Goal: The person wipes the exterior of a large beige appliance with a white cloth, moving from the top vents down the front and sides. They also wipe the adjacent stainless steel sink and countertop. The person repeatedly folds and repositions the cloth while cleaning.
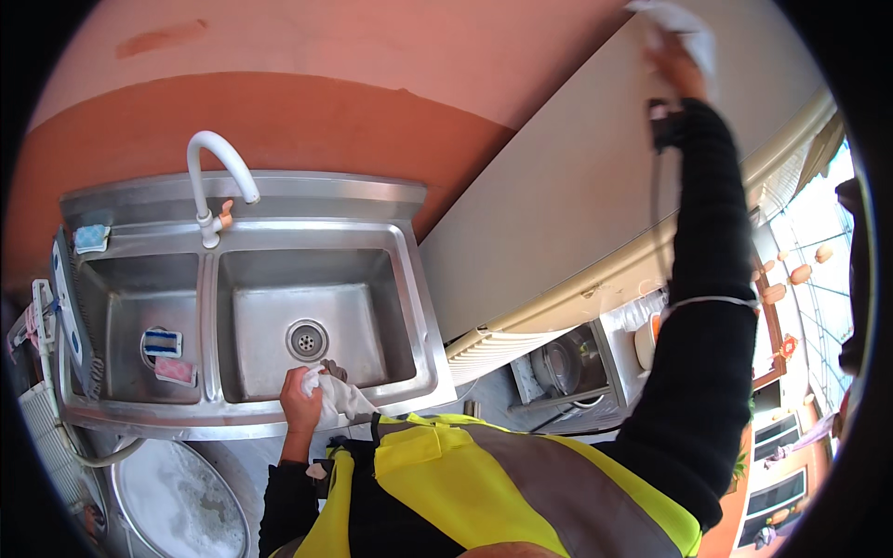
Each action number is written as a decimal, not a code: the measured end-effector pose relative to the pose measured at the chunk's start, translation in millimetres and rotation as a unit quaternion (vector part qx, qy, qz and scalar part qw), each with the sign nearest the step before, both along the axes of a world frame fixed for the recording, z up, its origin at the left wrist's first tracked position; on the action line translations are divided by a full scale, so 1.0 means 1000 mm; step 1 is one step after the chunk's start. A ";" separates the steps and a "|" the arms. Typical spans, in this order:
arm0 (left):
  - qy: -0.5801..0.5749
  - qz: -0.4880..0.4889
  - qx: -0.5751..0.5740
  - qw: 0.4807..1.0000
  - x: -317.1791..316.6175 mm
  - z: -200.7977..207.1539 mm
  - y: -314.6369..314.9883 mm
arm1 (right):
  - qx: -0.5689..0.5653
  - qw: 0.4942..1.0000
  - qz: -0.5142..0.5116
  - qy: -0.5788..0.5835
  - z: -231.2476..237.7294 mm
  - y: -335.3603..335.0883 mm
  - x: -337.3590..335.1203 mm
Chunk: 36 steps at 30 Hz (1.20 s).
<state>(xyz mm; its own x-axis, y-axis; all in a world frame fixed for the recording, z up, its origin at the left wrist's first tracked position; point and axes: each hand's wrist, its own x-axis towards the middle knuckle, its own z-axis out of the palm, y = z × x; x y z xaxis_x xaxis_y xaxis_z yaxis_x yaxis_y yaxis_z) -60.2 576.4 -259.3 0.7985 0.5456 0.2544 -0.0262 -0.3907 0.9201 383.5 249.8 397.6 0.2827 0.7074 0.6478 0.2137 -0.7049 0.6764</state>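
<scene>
My left hand is closed around a crumpled white cloth at the front rim of the stainless steel sink. A dark grey piece of fabric shows beside that cloth, over the right basin. My right arm is stretched far up and to the right. At its end my right hand, slightly blurred, grips another white cloth against the upper part of a large beige panel, which looks like the side of a tall appliance. A dark strap with a cable hangs at my right wrist.
A white curved faucet rises behind the two basins. A blue striped sponge and a pink sponge lie in the left basin; another sponge sits at the back corner. Below left stands a metal tub of sudsy water.
</scene>
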 end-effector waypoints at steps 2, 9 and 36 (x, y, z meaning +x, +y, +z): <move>0.008 -0.003 -0.002 1.000 0.000 -0.001 0.000 | -0.164 0.974 -0.044 -0.151 0.081 -0.016 -0.042; 0.013 -0.013 -0.005 1.000 0.001 -0.004 0.002 | -0.170 0.942 -0.275 -0.092 -0.007 0.004 -0.101; 0.021 -0.023 -0.024 0.999 0.000 -0.003 0.003 | -0.295 0.901 -0.274 -0.161 -0.013 -0.046 -0.170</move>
